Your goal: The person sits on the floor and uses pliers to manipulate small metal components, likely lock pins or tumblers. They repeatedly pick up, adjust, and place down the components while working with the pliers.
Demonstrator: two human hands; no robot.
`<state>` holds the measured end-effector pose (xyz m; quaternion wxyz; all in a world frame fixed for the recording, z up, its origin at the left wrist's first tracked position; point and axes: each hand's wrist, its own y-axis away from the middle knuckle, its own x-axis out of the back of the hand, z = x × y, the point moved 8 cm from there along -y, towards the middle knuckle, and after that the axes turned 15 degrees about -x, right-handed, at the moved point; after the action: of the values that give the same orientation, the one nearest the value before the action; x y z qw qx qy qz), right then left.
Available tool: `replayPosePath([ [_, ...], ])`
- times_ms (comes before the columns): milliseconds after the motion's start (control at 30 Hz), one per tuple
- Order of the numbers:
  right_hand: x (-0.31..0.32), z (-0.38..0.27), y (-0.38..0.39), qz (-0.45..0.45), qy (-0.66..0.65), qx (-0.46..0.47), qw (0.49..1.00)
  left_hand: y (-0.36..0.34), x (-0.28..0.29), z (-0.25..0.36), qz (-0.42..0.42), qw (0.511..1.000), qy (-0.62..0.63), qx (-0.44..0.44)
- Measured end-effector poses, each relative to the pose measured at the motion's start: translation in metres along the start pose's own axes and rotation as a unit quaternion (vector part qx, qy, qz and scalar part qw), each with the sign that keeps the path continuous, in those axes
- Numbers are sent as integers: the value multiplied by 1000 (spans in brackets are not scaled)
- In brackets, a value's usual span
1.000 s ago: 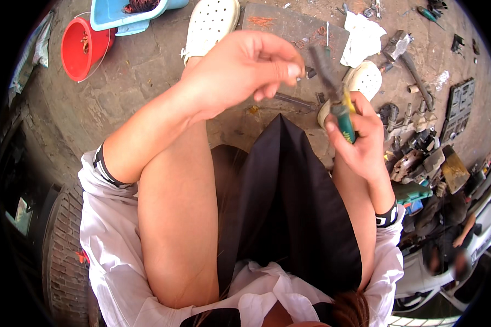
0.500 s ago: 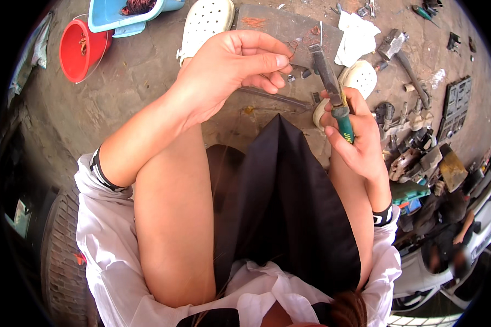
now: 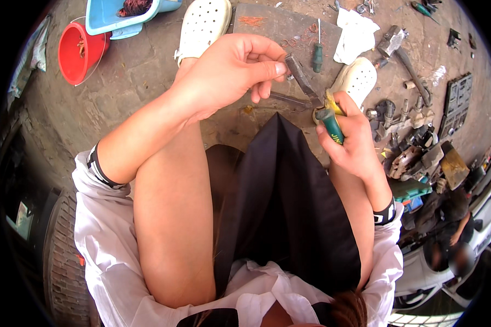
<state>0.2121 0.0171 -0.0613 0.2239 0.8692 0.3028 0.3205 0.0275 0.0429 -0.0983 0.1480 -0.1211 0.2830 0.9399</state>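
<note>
Pliers tilt in my right hand, fingers curled round them; beside their tip, my left hand half-pinches, its hold unclear. Lining-up, I judge; next calls for steadiness.

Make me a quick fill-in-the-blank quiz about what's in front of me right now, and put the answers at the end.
1. The right hand holds pliers, whose tips are close to the ____.
2. Beside the light-blue tub stands a ____ bucket.
3. The screwdriver near the white cloth has a ____ handle.

Missing words, in order: left hand; red; green.
</note>
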Motion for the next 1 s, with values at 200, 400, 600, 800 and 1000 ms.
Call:
replayPosePath([
  [200, -8, -2, 4, 3, 5, -5, 1000, -3, -5, 0, -30, 999, -32, 9],
  [400, 13, 25, -22, 69, -333, -224, 913, 17, -50, 1, -176, 981, -76, 34],
  [600, 27, 4, -10, 70, -218, -10, 973, -4, -13, 10, -11, 998, 7, -67],
  [800, 7, -7, -7, 26, -66, 18, 997, -9, -2, 8, 45, 996, 29, -66],
  [1000, 2, -12, -9, 36, -14, 18, 999, -11, 2, 8, 53, 995, 17, -79],
])
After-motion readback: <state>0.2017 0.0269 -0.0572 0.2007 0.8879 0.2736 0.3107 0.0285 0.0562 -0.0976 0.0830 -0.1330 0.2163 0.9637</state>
